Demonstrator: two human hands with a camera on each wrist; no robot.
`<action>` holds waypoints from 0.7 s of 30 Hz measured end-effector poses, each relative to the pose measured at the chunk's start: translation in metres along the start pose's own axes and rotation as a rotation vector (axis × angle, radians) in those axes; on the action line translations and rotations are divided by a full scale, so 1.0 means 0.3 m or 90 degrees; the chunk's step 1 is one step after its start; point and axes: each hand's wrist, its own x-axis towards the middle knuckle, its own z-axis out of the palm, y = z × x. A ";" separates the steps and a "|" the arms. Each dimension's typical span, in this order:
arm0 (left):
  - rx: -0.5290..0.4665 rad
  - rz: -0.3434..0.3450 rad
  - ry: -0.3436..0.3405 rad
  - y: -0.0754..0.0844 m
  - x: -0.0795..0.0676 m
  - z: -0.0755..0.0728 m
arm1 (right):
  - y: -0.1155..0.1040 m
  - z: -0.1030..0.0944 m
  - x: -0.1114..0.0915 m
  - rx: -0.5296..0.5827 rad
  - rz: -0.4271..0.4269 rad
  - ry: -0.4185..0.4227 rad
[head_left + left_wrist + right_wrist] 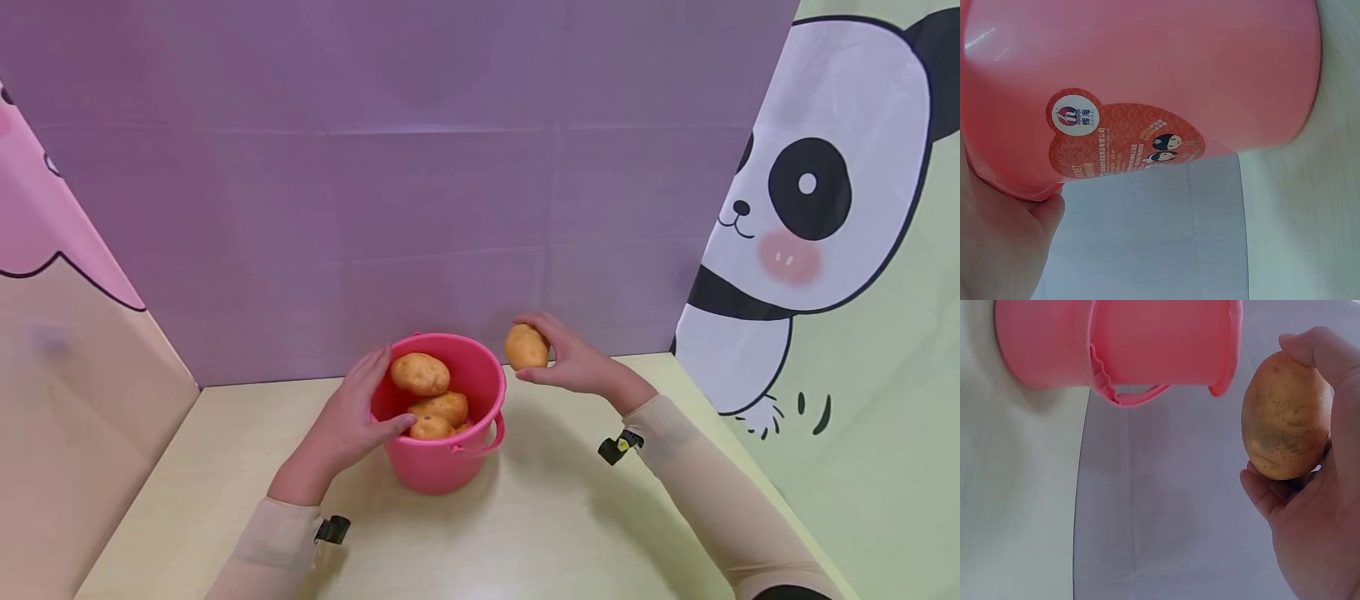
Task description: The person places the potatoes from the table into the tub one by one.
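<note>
A pink bucket (438,467) stands upright on the table, with several potatoes (420,374) inside. My left hand (352,421) holds the bucket at its left rim, the thumb reaching over the front edge near the potatoes inside. In the left wrist view, part of that hand (1007,244) shows against the rim, and the other fingers are hidden. To the right of the bucket, my right hand (573,358) grips a single potato (527,347) between thumb and fingers. The right wrist view shows this potato (1286,417) raised off the table, apart from the bucket's rim.
The bucket's pink handle (483,443) hangs at its front right. A pale wood-look table (555,517) lies beneath. Behind it rises a purple sheet (442,208); a panda-print panel (862,350) borders the right and a pink-and-beige panel (67,375) the left.
</note>
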 end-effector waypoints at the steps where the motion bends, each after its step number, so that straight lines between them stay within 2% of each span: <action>1: 0.000 0.000 0.000 0.001 0.000 0.000 | -0.008 0.001 0.002 0.000 -0.005 -0.001; 13: -0.001 0.000 0.002 -0.002 -0.001 0.001 | -0.062 0.025 0.034 0.009 -0.035 -0.028; 21: 0.001 0.019 0.008 -0.010 0.005 0.004 | -0.089 0.051 0.066 -0.019 -0.064 -0.043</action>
